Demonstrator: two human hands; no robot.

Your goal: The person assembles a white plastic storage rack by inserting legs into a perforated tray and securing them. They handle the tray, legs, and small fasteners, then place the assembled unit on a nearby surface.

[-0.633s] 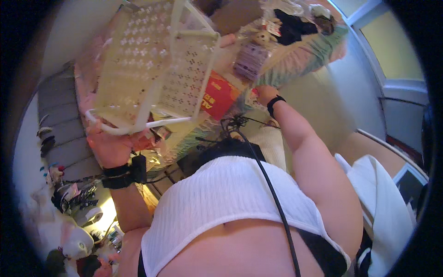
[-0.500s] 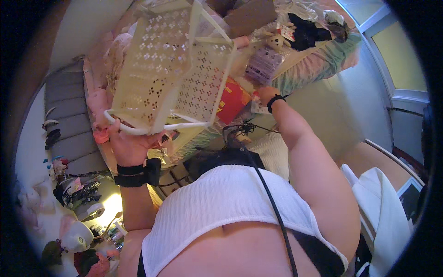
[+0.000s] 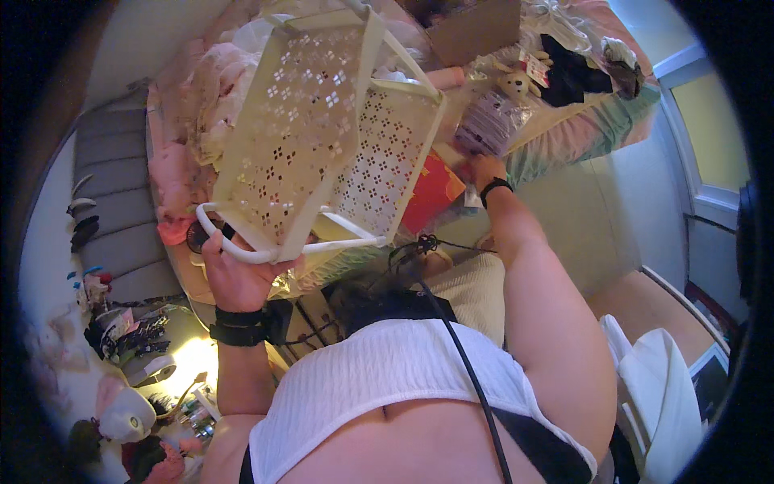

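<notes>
A cream plastic rack (image 3: 294,121) with perforated tiers and a white tubular handle (image 3: 260,256) is tilted in front of me. My left hand (image 3: 239,270) grips that handle, thumb over the bar and palm beneath. To the right of the rack, my right hand (image 3: 488,171) is at the bed's edge, fingers curled. It is beside a clear bag with a purple item (image 3: 490,121) and a red packet (image 3: 435,192). Whatever the right fingers pinch is too small to make out.
The bed (image 3: 580,133) carries a cardboard box (image 3: 474,32), a small plush toy (image 3: 516,83), black cloth (image 3: 572,73) and pale lacy fabric (image 3: 211,105). A lit lamp area (image 3: 196,363) and clutter lie at the left. A white garment (image 3: 657,403) hangs at the right.
The view has shifted slightly, so the rack and bed appear further right. My left hand keeps its grip on the rack, and my right hand has moved a little nearer the purple item's bag.
</notes>
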